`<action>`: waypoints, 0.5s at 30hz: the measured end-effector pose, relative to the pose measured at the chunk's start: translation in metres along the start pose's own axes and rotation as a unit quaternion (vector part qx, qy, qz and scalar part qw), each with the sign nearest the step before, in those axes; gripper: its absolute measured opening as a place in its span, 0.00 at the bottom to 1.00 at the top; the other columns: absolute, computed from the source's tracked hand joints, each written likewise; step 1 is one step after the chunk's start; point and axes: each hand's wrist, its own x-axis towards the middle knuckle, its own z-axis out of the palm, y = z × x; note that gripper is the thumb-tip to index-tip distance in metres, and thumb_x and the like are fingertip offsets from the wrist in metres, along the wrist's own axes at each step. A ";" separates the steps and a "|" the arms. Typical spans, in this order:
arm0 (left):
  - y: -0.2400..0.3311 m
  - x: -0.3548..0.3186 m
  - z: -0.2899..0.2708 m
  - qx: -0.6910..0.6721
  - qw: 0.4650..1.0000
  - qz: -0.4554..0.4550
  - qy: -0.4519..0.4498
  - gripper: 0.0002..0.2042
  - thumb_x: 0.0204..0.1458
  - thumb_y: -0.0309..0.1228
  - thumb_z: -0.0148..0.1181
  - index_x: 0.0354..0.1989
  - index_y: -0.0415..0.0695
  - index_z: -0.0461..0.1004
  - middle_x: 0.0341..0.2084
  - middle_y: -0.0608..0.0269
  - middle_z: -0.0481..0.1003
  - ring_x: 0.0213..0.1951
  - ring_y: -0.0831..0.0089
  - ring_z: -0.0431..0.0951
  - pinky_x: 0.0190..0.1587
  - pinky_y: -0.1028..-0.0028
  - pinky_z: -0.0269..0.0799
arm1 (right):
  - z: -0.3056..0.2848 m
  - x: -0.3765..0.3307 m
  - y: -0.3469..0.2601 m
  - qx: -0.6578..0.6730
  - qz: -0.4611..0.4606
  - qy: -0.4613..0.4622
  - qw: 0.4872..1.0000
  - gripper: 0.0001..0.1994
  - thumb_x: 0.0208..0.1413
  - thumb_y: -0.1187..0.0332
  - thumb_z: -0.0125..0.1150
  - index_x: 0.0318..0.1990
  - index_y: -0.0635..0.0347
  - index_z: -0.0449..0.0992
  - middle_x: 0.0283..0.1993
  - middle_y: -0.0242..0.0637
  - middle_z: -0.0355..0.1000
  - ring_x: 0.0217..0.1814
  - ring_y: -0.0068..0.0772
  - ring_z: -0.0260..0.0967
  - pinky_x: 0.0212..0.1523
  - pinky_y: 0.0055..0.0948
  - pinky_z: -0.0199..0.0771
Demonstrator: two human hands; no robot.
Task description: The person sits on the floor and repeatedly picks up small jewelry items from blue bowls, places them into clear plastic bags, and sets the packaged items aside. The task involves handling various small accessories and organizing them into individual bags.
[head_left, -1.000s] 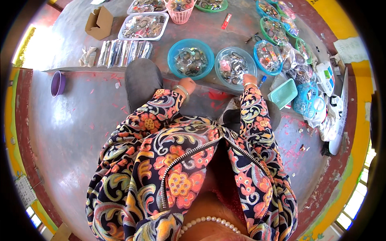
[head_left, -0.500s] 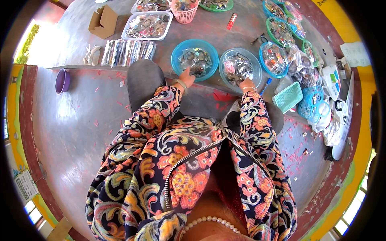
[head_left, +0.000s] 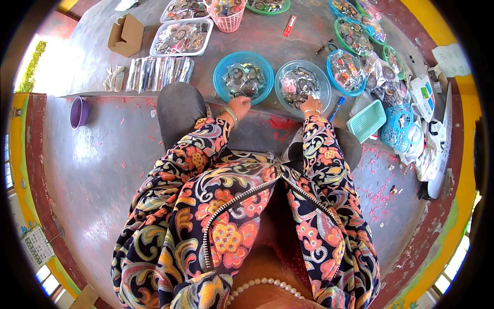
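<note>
My left hand (head_left: 239, 106): grip too small to tell
My right hand (head_left: 312, 105): likewise
Pink basket (head_left: 227, 22): cut off at twelve o'clock

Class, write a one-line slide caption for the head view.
Left hand at a round blue plastic bowl, right hand at a round translucent plastic bowl, both containing small items.

Floral sleeves (head_left: 329, 156), white bead necklace (head_left: 264, 281)

A head-worn fisheye view looks steeply down from close above the jacket (head_left: 226, 234)
</note>
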 end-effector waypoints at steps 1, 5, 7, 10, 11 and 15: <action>0.002 -0.001 0.000 0.011 0.999 0.015 0.030 0.13 0.43 0.30 0.47 0.34 0.38 0.72 0.36 0.51 0.72 0.40 0.59 0.71 0.43 0.69 0.65 | -0.004 0.001 0.001 0.007 0.021 -0.028 0.999 0.29 0.37 0.52 0.58 0.48 0.55 0.64 0.49 0.45 0.63 0.55 0.46 0.57 0.53 0.39 0.55; 0.006 0.009 -0.016 0.007 0.971 -0.143 0.192 0.13 0.42 0.28 0.44 0.36 0.38 0.71 0.37 0.47 0.70 0.42 0.57 0.69 0.45 0.67 0.63 | -0.005 0.005 0.002 0.012 0.072 -0.082 0.994 0.27 0.39 0.55 0.57 0.50 0.52 0.62 0.50 0.42 0.63 0.56 0.44 0.54 0.55 0.39 0.51; -0.011 0.013 -0.013 -0.006 0.946 -0.166 0.278 0.14 0.42 0.27 0.44 0.37 0.39 0.70 0.37 0.46 0.70 0.42 0.55 0.69 0.45 0.66 0.63 | -0.004 0.005 0.001 0.010 0.076 -0.087 0.993 0.27 0.40 0.55 0.57 0.50 0.52 0.62 0.50 0.42 0.63 0.56 0.44 0.55 0.54 0.39 0.51; -0.021 0.016 -0.006 0.050 0.965 -0.125 0.223 0.14 0.42 0.27 0.45 0.39 0.38 0.69 0.37 0.47 0.70 0.42 0.52 0.68 0.44 0.64 0.63 | -0.008 0.005 0.000 0.009 0.074 -0.101 0.992 0.24 0.41 0.57 0.55 0.49 0.50 0.64 0.49 0.40 0.64 0.56 0.45 0.55 0.54 0.39 0.51; -0.015 0.016 -0.004 0.060 0.972 -0.117 0.194 0.14 0.42 0.27 0.45 0.39 0.38 0.69 0.37 0.48 0.70 0.42 0.52 0.68 0.44 0.64 0.63 | -0.007 0.006 0.003 0.014 0.060 -0.095 0.994 0.24 0.40 0.57 0.56 0.48 0.48 0.65 0.49 0.40 0.64 0.56 0.44 0.56 0.54 0.38 0.52; -0.027 0.014 -0.003 0.273 0.957 0.071 0.062 0.17 0.44 0.29 0.44 0.45 0.43 0.65 0.42 0.52 0.68 0.48 0.57 0.65 0.52 0.66 0.55 | 0.006 0.005 -0.003 -0.004 -0.004 -0.049 0.999 0.19 0.39 0.59 0.55 0.43 0.44 0.70 0.48 0.42 0.65 0.54 0.41 0.58 0.53 0.35 0.55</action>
